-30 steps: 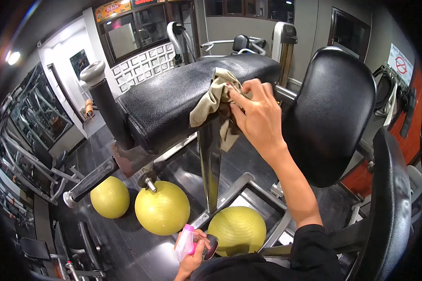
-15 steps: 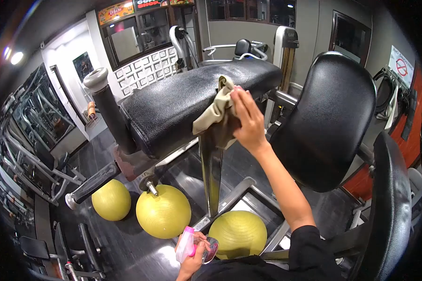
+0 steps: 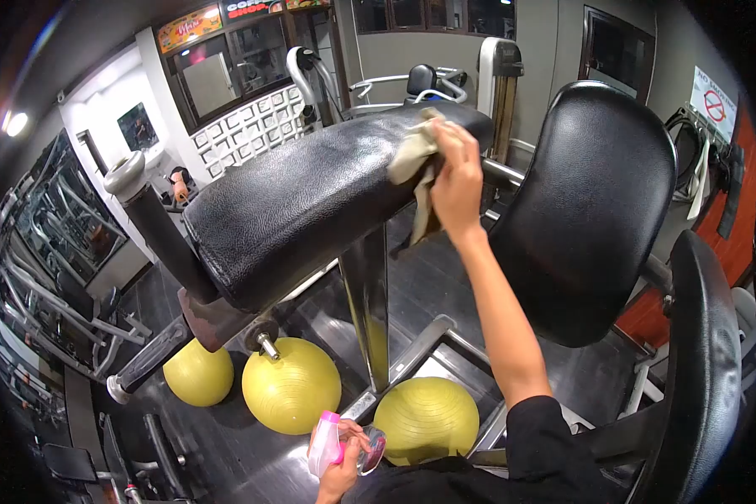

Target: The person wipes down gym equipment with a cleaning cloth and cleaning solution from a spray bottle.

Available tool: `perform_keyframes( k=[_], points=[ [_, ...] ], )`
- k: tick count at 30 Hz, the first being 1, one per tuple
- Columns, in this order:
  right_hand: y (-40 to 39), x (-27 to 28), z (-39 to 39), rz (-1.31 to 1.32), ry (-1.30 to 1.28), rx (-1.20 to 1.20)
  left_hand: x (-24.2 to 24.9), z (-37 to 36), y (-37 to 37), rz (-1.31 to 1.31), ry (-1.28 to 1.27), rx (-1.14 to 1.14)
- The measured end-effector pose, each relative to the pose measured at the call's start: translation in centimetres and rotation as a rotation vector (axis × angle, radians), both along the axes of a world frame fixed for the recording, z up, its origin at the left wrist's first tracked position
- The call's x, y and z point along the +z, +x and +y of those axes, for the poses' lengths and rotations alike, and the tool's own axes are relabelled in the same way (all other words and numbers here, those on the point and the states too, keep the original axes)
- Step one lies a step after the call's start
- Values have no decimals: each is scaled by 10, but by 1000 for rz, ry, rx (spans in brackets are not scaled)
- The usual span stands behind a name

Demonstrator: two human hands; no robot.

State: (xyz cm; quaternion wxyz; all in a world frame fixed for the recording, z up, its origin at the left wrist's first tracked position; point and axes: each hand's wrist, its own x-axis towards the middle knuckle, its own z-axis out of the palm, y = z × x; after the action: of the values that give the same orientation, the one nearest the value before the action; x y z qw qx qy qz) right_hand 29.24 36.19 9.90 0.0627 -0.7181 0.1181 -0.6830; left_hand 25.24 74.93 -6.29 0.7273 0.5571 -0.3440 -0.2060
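My right hand [image 3: 457, 178] presses a beige cloth [image 3: 413, 157] against the long black padded cushion [image 3: 311, 189], close to its right end. Part of the cloth hangs down over the cushion's near edge. Low in the view, my left hand [image 3: 344, 466] is closed around a clear spray bottle [image 3: 370, 449] with a pink and white spray head [image 3: 328, 441]. The cushion sits on a shiny metal post [image 3: 365, 294], with a black handle [image 3: 164, 227] at its left end.
Several yellow exercise balls [image 3: 291, 385] lie on the dark floor beneath. A black seat pad [image 3: 588, 214] stands to the right, with another upright pad [image 3: 704, 336] nearer me. Gym machines [image 3: 50, 294] line the left side. A no-smoking sign [image 3: 714, 105] hangs at right.
My right hand and the cloth have moved up and onto the cushion's top surface. The cushion's left end and handle appear lower and farther left. My left hand still holds the spray bottle.
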Motion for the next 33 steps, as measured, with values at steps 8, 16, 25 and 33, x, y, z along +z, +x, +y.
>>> perform_keyframes(
  k=[8, 16, 25, 33],
  points=[
    [19, -4, -158, -296, 585, -127, -6, -8, 5, 7, 24, -48],
    [13, 11, -187, -257, 1122, -247, -15, 4, 4, 68, 25, 3],
    [35, -23, -89, -481, 783, -17, -6, 6, -3, 67, 33, -27],
    [38, -40, 93, -398, 436, 194, -11, 5, -8, 58, 25, -68]
  ],
)
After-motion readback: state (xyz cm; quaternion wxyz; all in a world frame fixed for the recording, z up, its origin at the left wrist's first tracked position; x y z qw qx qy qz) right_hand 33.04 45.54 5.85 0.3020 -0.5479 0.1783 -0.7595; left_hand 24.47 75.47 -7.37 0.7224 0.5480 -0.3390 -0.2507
